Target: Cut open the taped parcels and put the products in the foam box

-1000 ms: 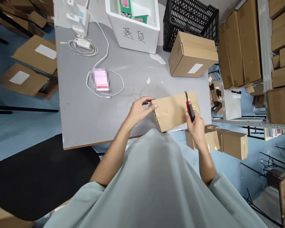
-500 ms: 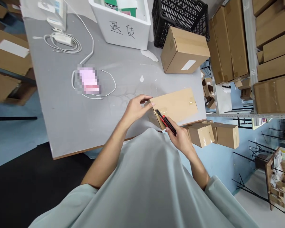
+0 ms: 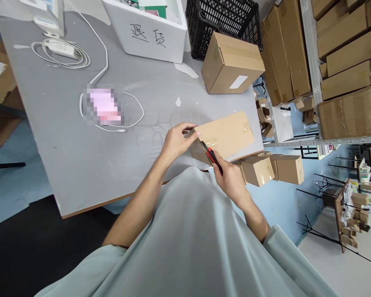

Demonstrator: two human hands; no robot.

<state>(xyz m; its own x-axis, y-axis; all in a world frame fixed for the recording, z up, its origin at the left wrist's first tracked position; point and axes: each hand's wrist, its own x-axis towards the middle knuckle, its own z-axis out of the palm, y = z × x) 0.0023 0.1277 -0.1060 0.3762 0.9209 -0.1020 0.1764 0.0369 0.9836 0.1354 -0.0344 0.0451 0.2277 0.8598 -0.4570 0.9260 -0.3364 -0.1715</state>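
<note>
A closed cardboard box (image 3: 227,131) with clear tape lies near the front edge of the grey table. My left hand (image 3: 178,140) grips its left end, thumb on the top and fingers over the far corner. In my right hand (image 3: 230,177) is a black and red utility knife (image 3: 210,155), held by its handle. The knife's tip meets the taped edge at the left end of the box, close to my left thumb. Whether the blade has gone into the tape is too small to tell.
Behind stand a white foam bin (image 3: 151,37), a black plastic crate (image 3: 222,20) and a larger cardboard box (image 3: 233,62). To the left on the table (image 3: 89,165) lie a coiled white cable (image 3: 62,51) and a blurred pink object (image 3: 105,106). More boxes (image 3: 259,169) sit beyond the right edge.
The view has shifted, so the background slides left. My right hand has moved slightly toward my left hand, with the knife tip still at the box's edge. My left hand keeps its grip.
</note>
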